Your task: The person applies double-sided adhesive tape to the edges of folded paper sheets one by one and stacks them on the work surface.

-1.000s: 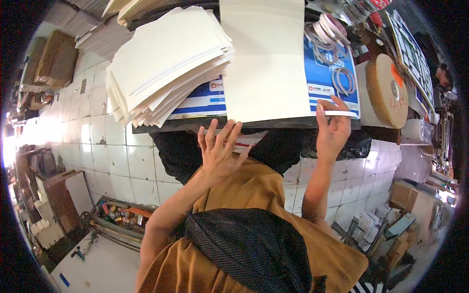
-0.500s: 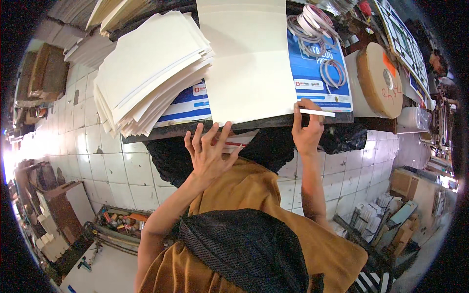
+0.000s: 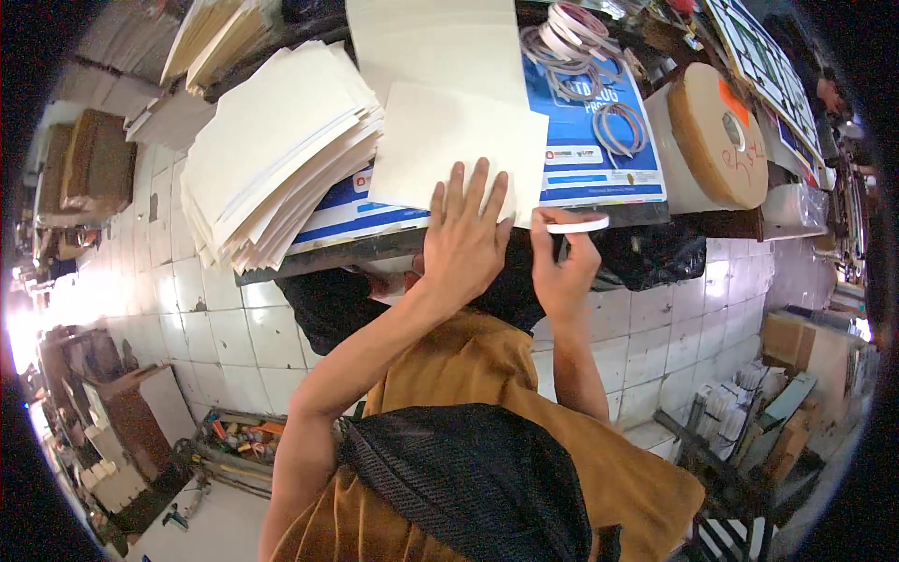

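My left hand (image 3: 465, 239) lies with fingers outstretched on the near edge of a cream paper sheet (image 3: 449, 131). That sheet sits slightly skewed over a longer cream sheet (image 3: 431, 42) reaching to the far side; whether the two are joined by a fold I cannot tell. Close to the sheet's near right corner, my right hand (image 3: 567, 267) pinches a narrow white roll of tape (image 3: 577, 225), seen nearly edge-on. A fanned stack of cream sheets (image 3: 272, 140) rests to the left. Beneath the papers is a blue and white printed sheet (image 3: 599, 183).
Loose tape rings (image 3: 585, 47) lie on the blue sheet at the far right. A large brown-sided reel (image 3: 716, 136) stands right of them. The dark table edge (image 3: 328, 248) runs before me. A black plastic bag (image 3: 655, 258) hangs below it at right.
My left hand has moved right and away from me onto the paper, fingers now flat. The near paper now shows as a skewed rectangle over the longer sheet. The tape roll has tilted, showing its curve.
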